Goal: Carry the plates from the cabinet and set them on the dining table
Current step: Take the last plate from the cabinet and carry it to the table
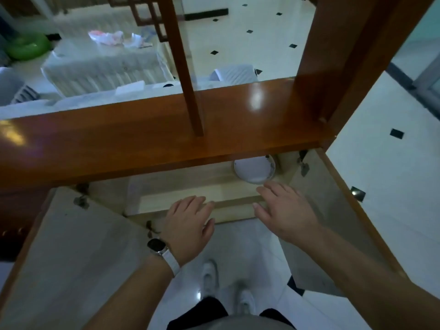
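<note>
White plates [254, 169] sit stacked inside the open wooden cabinet [166, 139], at the right end of its pale shelf, half hidden under the cabinet top. My right hand [284, 208] hovers just in front of the plates with fingers straight, touching nothing. At the shelf's front edge my left hand [190, 221], with a watch on its wrist, is spread flat and holds nothing. Beyond the cabinet stands the dining table [107, 65] under a light cloth.
Both cabinet doors stand swung open, the left door [66, 253] and the right door [338, 210], flanking my arms. A wooden post [188, 67] rises from the cabinet top. White chairs [234, 72] and a green ring [28, 46] lie beyond. My feet stand on white tile.
</note>
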A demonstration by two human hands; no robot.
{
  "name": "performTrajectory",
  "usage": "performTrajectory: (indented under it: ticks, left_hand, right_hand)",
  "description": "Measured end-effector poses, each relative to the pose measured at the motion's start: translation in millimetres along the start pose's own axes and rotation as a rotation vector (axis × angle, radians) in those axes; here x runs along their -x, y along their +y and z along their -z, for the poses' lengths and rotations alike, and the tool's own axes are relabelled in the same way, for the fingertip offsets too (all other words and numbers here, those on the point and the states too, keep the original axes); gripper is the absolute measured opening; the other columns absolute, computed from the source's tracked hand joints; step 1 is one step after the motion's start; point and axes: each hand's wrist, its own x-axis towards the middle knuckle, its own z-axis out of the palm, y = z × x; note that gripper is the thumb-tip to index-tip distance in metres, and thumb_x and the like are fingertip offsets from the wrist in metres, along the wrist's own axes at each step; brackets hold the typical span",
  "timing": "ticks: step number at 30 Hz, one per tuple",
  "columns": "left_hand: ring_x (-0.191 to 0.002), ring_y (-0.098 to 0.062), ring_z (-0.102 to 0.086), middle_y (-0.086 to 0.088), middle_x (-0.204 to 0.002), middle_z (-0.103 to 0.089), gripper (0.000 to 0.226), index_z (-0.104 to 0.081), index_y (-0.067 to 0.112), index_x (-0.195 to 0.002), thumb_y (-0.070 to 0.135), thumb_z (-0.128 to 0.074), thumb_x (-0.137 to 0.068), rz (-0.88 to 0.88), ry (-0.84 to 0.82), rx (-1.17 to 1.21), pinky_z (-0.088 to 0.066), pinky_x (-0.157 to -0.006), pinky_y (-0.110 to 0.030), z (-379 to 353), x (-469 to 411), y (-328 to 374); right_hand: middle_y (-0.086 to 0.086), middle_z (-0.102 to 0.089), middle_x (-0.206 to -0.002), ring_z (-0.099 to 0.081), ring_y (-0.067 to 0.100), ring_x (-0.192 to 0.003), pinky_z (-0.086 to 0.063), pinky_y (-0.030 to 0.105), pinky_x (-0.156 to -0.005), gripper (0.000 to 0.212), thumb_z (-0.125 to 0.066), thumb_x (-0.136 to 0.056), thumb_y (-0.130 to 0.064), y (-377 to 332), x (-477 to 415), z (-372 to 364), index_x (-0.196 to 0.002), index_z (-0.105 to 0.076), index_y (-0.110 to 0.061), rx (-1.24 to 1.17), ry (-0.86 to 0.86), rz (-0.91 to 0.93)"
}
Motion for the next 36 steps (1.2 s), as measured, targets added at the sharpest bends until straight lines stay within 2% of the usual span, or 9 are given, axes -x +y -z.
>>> performTrajectory:
  ticks: [4, 10, 17, 20, 23, 28, 31, 34, 36]
  left_hand:
    - [-0.107, -0.031, -0.062, -0.009, -0.117, -0.068, 0.036, -0.067, 0.017, -0.115, 0.035, -0.052, -0.087, -0.065, -0.029, 0.016, -0.050, -0.089, -0.043, -33.1, -31.9, -14.3]
    - [-0.100, -0.035, -0.065, -0.013, -0.114, -0.070, 0.039, -0.070, 0.012, -0.113, 0.025, -0.076, -0.076, -0.118, -0.149, 0.092, -0.052, -0.083, -0.046, -86.5, -83.0, -35.3]
    - [-0.108, -0.036, -0.060, -0.014, -0.123, -0.065, 0.044, -0.065, 0.011, -0.122, 0.033, -0.052, -0.086, -0.152, -0.246, 0.161, -0.048, -0.087, -0.045, -169.9, -137.8, -54.5]
    - [-0.110, -0.038, -0.059, -0.017, -0.124, -0.064, 0.038, -0.064, 0.008, -0.124, 0.025, -0.058, -0.090, -0.026, -0.279, 0.345, -0.048, -0.088, -0.043, -210.7, -149.0, -57.1]
    - [-0.112, -0.029, -0.057, -0.012, -0.126, -0.062, 0.034, -0.063, 0.009, -0.125, 0.022, -0.061, -0.093, 0.250, -0.337, 0.623, -0.047, -0.093, -0.036, -248.6, -162.6, -57.7]
    - [-0.067, 0.008, -0.062, -0.002, -0.087, -0.063, 0.012, -0.063, 0.004, -0.101, 0.004, -0.060, -0.089, 0.666, -0.240, 1.088, -0.045, -0.059, -0.008, -299.3, -193.7, -54.7]
    - [-0.084, -0.020, -0.058, -0.012, -0.080, -0.057, 0.006, -0.058, -0.002, -0.092, -0.003, -0.060, -0.087, 0.717, -0.267, 1.204, -0.055, -0.080, -0.027, -329.6, -214.8, -59.3]
    - [-0.073, -0.015, -0.056, -0.003, -0.084, -0.058, 0.022, -0.055, 0.008, -0.106, 0.005, -0.066, -0.087, 0.752, -0.243, 1.184, -0.050, -0.061, -0.010, -349.3, -232.6, -67.5]
    - [-0.066, -0.013, -0.056, -0.002, -0.088, -0.061, 0.032, -0.055, 0.014, -0.115, 0.014, -0.069, -0.086, 0.765, -0.237, 1.182, -0.048, -0.058, -0.019, -358.6, -246.3, -73.5]
  right_hand:
    - [0.001, -0.059, -0.128, -0.053, 0.024, -0.117, -0.041, 0.037, -0.095, 0.044, -0.045, -0.093, -0.046, 17.3, -12.3, -23.1, -0.125, -0.058, -0.019, 0.007, -0.003, -0.077]
    - [0.005, -0.062, -0.122, -0.056, 0.027, -0.111, -0.046, 0.040, -0.088, 0.047, -0.044, -0.091, -0.047, 38.5, -38.6, -69.3, -0.123, -0.060, -0.017, -0.007, -0.064, -0.260]
    - [0.009, -0.062, -0.117, -0.058, 0.033, -0.102, -0.048, 0.042, -0.081, 0.045, -0.048, -0.091, -0.045, 71.0, -73.1, -144.3, -0.120, -0.060, -0.013, -0.102, -0.072, -0.402]
    - [0.010, -0.058, -0.124, -0.056, 0.034, -0.108, -0.048, 0.040, -0.086, 0.047, -0.051, -0.092, -0.044, 81.8, -87.4, -179.9, -0.128, -0.055, -0.014, -0.263, -0.072, -0.503]
    - [0.005, -0.058, -0.123, -0.058, 0.026, -0.107, -0.048, 0.036, -0.087, 0.046, -0.051, -0.092, -0.047, 96.0, -101.6, -214.0, -0.129, -0.053, -0.019, -0.454, -0.074, -0.634]
    - [-0.007, -0.060, -0.104, -0.058, 0.011, -0.095, -0.039, 0.024, -0.082, 0.048, -0.058, -0.089, -0.047, 125.2, -131.1, -266.1, -0.129, -0.051, -0.021, -0.726, -0.004, -0.748]
    - [-0.006, -0.063, -0.101, -0.060, 0.009, -0.090, -0.038, 0.019, -0.075, 0.051, -0.059, -0.087, -0.046, 138.0, -151.2, -292.4, -0.130, -0.050, -0.020, -0.832, 0.051, -0.815]
    - [-0.002, -0.068, -0.101, -0.065, 0.014, -0.091, -0.046, 0.021, -0.074, 0.054, -0.064, -0.083, -0.041, 147.6, -168.0, -311.6, -0.129, -0.050, -0.017, -0.998, 0.141, -0.931]
    - [0.003, -0.068, -0.101, -0.066, 0.020, -0.092, -0.049, 0.032, -0.072, 0.054, -0.066, -0.083, -0.037, 153.4, -176.0, -320.0, -0.129, -0.050, -0.015, -1.064, 0.201, -0.967]
